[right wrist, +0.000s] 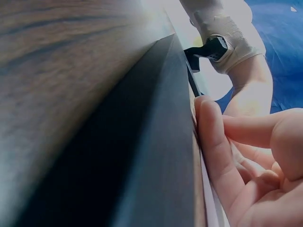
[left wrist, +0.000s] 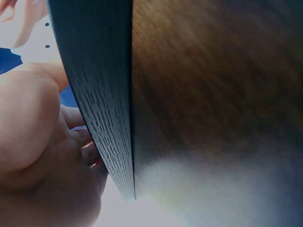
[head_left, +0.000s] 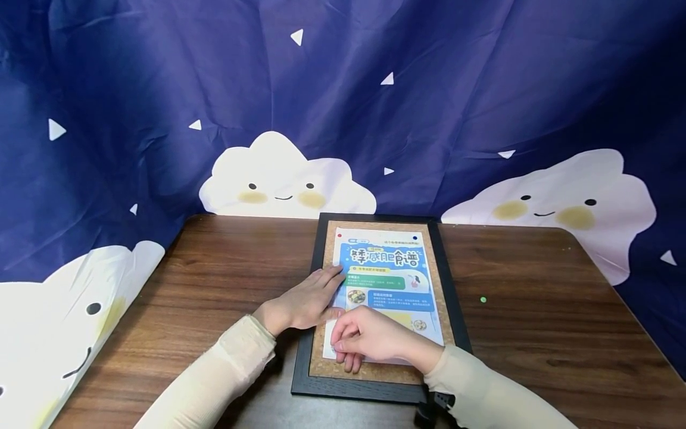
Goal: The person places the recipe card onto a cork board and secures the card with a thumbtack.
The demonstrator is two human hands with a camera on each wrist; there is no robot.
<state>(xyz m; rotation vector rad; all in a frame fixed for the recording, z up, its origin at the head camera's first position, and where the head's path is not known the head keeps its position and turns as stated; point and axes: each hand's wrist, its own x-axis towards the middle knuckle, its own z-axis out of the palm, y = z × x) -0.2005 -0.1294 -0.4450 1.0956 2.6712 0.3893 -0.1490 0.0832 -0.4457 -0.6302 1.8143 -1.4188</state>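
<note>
A printed poster [head_left: 388, 283] with blue and green panels lies on a corkboard [head_left: 375, 373] in a black frame [head_left: 354, 388]. A red thumbtack [head_left: 339, 235] sits at its top left corner and a blue thumbtack [head_left: 415, 238] at its top right. My left hand [head_left: 308, 301] rests over the frame's left side, its straight fingers on the poster's left edge. At the poster's lower left corner, my right hand [head_left: 370, 336] pinches a small pale thumbtack [head_left: 333, 349] between thumb and forefinger, mostly hidden by the fingertips. The right wrist view shows those fingers [right wrist: 215, 146] right at the board.
On the brown wooden table [head_left: 536, 333], a green thumbtack [head_left: 483, 300] lies to the right of the frame. Behind the table hangs a dark blue curtain [head_left: 343, 89] with clouds, close to the frame's far edge.
</note>
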